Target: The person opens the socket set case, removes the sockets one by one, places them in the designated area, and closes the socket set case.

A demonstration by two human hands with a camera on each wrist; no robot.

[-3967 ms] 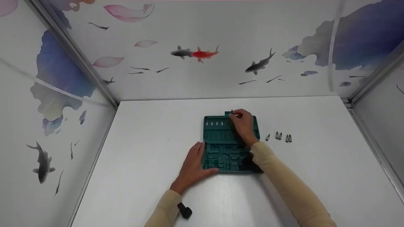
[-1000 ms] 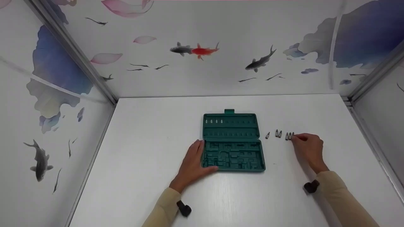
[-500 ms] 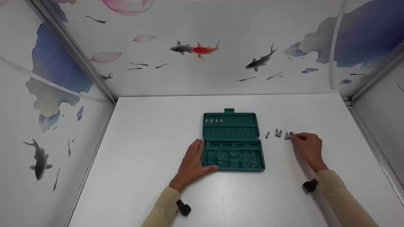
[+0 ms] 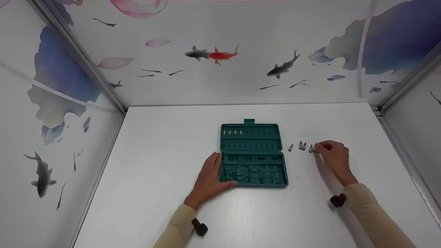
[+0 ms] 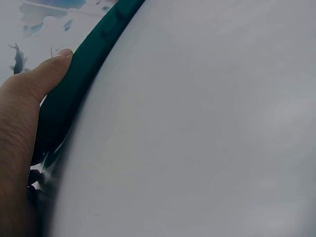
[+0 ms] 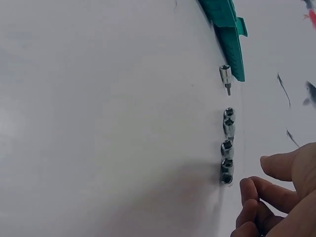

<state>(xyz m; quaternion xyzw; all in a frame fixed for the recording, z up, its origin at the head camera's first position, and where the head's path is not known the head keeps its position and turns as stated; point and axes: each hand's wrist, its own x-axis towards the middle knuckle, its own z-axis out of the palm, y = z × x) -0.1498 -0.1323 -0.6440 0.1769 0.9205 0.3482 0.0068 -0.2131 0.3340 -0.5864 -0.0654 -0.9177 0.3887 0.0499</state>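
Note:
An open green plastic tool case [image 4: 253,148] lies on the table, its moulded tray nearest me. My left hand [image 4: 208,179] rests at its near left corner, fingers along the side and thumb on the front edge. In the left wrist view, that thumb [image 5: 52,71] touches the case's rim. To the right of the case stand several metal bit sockets: a single one [image 4: 290,147], a pair [image 4: 302,145] and a group [image 4: 311,148] at the right. My right hand [image 4: 334,156] is beside that group. In the right wrist view, its thumb and forefinger are apart with nothing between them.
Several small silvery bits [image 4: 232,132] sit at the left of the case's far row, with vacant slots beside them. A latch tab [image 4: 249,121] sticks out at the far edge. White panels with painted fish [image 4: 220,55] enclose the table [image 4: 165,148].
The right hand has gone from the case's far edge to the right-hand group, where one more bit socket now stands. Its fingers have since loosened and shifted slightly. The left hand stays put.

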